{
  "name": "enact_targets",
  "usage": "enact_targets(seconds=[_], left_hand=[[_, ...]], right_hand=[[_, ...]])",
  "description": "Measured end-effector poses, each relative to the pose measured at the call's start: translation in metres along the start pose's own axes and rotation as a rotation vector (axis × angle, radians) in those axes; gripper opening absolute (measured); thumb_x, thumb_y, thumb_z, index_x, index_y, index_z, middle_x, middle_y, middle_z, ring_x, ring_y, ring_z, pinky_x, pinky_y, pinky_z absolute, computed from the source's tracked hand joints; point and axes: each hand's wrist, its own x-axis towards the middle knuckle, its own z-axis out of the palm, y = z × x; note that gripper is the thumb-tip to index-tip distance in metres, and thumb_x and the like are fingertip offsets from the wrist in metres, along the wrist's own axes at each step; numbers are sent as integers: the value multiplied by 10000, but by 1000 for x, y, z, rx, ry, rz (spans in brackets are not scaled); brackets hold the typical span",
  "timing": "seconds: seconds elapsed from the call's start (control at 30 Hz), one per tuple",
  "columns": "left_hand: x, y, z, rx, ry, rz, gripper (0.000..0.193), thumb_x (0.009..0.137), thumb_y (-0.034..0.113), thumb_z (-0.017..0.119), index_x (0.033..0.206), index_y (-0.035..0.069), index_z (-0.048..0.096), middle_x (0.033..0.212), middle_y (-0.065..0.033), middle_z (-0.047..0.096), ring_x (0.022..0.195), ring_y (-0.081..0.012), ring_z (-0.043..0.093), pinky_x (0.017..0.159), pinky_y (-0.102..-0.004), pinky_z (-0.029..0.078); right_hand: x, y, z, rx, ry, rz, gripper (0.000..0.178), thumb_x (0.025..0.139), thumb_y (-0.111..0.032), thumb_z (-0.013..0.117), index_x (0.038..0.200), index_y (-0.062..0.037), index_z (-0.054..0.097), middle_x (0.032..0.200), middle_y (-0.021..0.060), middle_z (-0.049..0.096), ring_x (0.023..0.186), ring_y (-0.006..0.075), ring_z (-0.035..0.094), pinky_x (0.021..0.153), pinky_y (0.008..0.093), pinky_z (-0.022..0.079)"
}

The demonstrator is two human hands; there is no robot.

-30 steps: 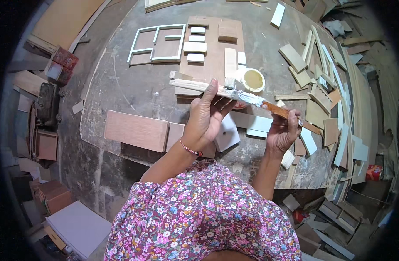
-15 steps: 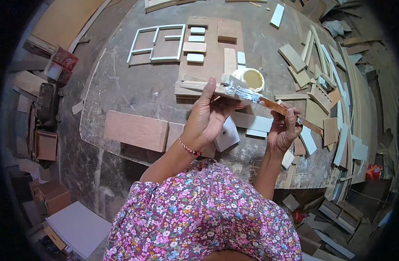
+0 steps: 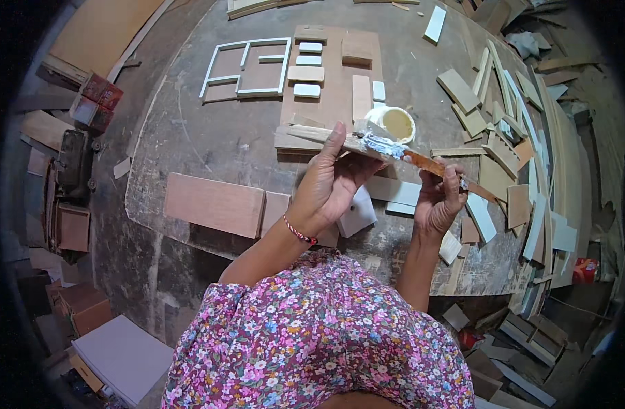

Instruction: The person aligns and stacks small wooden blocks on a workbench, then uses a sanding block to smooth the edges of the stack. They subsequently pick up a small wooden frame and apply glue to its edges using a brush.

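Note:
Pinched between the thumb and fingers of my left hand (image 3: pixel 329 191) is a pale wooden piece (image 3: pixel 318 137), held above the table. My right hand (image 3: pixel 440 201) grips a flat, rusty-brown strip (image 3: pixel 425 163) near its right end. The strip's other end is thickly smeared with a bluish-white paste and lies against the end of the wooden piece. Just beyond it stands a white tub (image 3: pixel 410 129) holding pale yellow paste. My fingers hide part of the wood, and whether the strip is a spatula or a blade cannot be made out.
A white divided frame (image 3: pixel 263 93) lies at the far left of the worktable (image 3: pixel 179 143), beside a brown board (image 3: pixel 329 75) bearing small blocks. Reddish wooden blocks (image 3: pixel 213 204) line the near edge. Wood offcuts (image 3: pixel 459 91) are heaped on the right.
My right hand has shifted slightly left with the strip. The left hand and wooden piece have turned and moved a little; both grips hold.

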Motion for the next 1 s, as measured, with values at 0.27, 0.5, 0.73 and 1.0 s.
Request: enact_targets(seconds=[0.27, 0.5, 0.73, 1.0], left_hand=[[1, -5, -4, -20, 25, -20, 474, 826, 316, 593, 1109, -30, 434, 1113, -161, 492, 1070, -265, 494, 941, -384, 445], [0, -3, -2, -83, 0, -17, 526, 815, 313, 607, 1141, -45, 403, 1165, -184, 445, 1125, -291, 441, 976, -416, 408], [1, -4, -1, -101, -13, -33, 521, 817, 308, 606, 1142, -44, 400, 1159, -189, 452, 1114, -293, 455, 980, -413, 404], [1, -8, -5, -78, -9, -60, 462, 835, 314, 580, 1088, -48, 449, 1121, -189, 493, 1080, -269, 492, 935, -376, 455]], right_hand=[[-4, 0, 6, 20, -14, 3, 147, 780, -61, 608, 885, -41, 507, 863, 157, 598, 760, 209, 617, 613, 331, 581], [1, -4, -5, -32, 23, -56, 159, 774, -66, 623, 884, -40, 511, 864, 166, 603, 743, 208, 621, 606, 330, 581], [1, -2, -5, -37, 52, -32, 177, 767, -41, 620, 895, -38, 498, 860, 168, 599, 752, 215, 621, 612, 345, 584], [-6, 0, 8, 5, 9, 6, 184, 769, -46, 617, 898, -41, 485, 864, 158, 594, 769, 208, 615, 615, 335, 580]])
